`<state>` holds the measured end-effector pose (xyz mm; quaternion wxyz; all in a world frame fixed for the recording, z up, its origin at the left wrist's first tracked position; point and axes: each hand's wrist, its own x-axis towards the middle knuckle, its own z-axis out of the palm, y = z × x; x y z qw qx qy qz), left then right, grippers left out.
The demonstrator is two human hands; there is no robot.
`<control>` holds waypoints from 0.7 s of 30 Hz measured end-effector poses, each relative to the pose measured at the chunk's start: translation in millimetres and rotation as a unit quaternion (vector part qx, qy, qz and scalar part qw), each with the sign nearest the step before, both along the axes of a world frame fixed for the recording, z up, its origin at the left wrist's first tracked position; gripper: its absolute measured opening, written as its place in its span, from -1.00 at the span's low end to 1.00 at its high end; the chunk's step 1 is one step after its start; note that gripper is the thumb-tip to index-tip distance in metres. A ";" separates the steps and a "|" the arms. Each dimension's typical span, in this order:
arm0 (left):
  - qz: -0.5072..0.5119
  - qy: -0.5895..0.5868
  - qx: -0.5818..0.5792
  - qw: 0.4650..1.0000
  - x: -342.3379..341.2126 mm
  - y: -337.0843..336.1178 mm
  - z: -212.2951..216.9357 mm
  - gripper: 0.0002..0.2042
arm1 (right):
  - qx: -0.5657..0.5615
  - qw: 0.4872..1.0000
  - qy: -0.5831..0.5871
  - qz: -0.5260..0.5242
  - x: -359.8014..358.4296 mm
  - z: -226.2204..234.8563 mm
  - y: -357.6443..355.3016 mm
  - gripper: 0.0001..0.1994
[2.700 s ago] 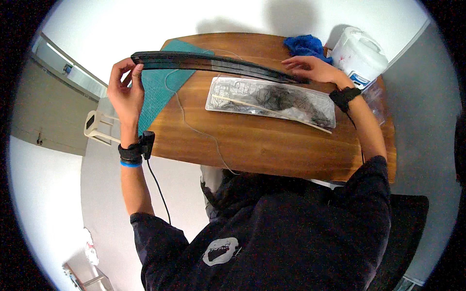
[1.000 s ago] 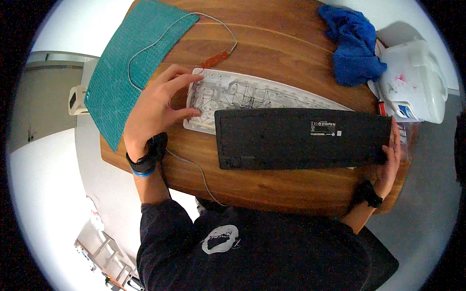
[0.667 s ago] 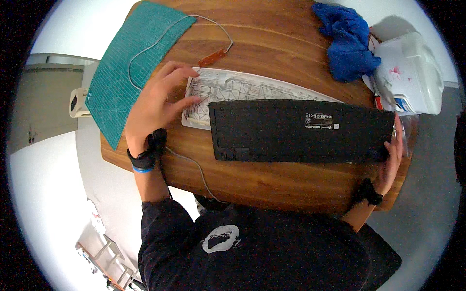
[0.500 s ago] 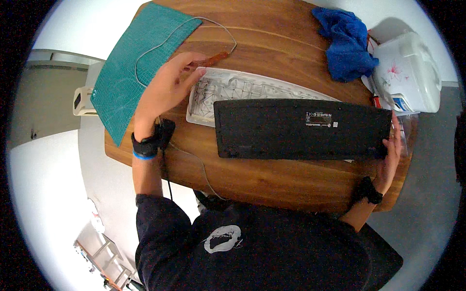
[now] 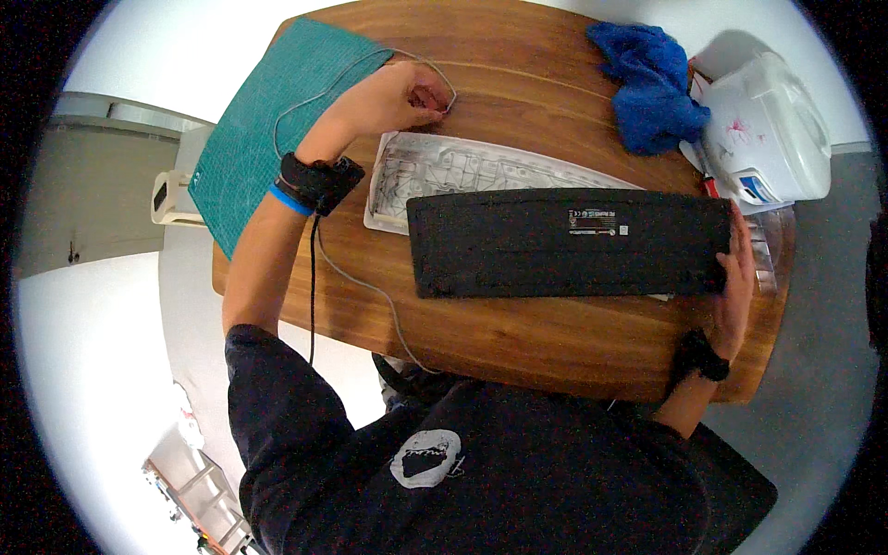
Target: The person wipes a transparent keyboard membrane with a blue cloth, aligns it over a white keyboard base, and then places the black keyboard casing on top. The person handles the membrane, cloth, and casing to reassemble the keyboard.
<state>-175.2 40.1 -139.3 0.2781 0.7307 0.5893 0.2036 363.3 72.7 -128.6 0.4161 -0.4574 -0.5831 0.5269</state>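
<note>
My left hand [image 5: 398, 97] is closed around the end of a thin grey cable [image 5: 433, 63], above the table's far middle. The small reddish-brown strip at that end is mostly hidden by my fingers. My right hand [image 5: 733, 282] grips the right edge of a black keyboard back cover [image 5: 518, 245], which has a printed label. Partly beneath the cover lies a white keyboard shell [image 5: 393, 176] with a clear, line-patterned sheet inside; its left end and far edge show.
A green cutting mat [image 5: 268, 129] covers the wooden table's [image 5: 361, 305] far left. At the far right are a crumpled blue cloth [image 5: 652, 92], a white lidded appliance [image 5: 763, 129] and a red-handled tool [image 5: 709, 185]. A clear plastic piece [image 5: 772, 240] lies by the right edge.
My left hand has moved away and to the right, from the shell's left corner onto the cable's end, covering the reddish-brown strip. My right hand and the black cover have shifted slightly left.
</note>
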 end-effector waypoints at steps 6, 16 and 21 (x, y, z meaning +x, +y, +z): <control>-0.033 -0.008 -0.017 0.999 16.3 -16.7 27.9 -0.79 | 0.013 0.999 -0.041 -0.010 6.5 -10.4 0.8 -0.25; -0.142 0.139 0.064 0.978 21.4 -31.9 37.8 -0.86 | 0.021 0.998 -0.035 0.055 2.1 -0.8 -1.8 -0.24; -0.120 0.201 0.094 0.968 36.1 -31.2 46.9 -0.87 | -0.019 0.998 0.008 0.055 -0.4 4.4 -7.8 -0.24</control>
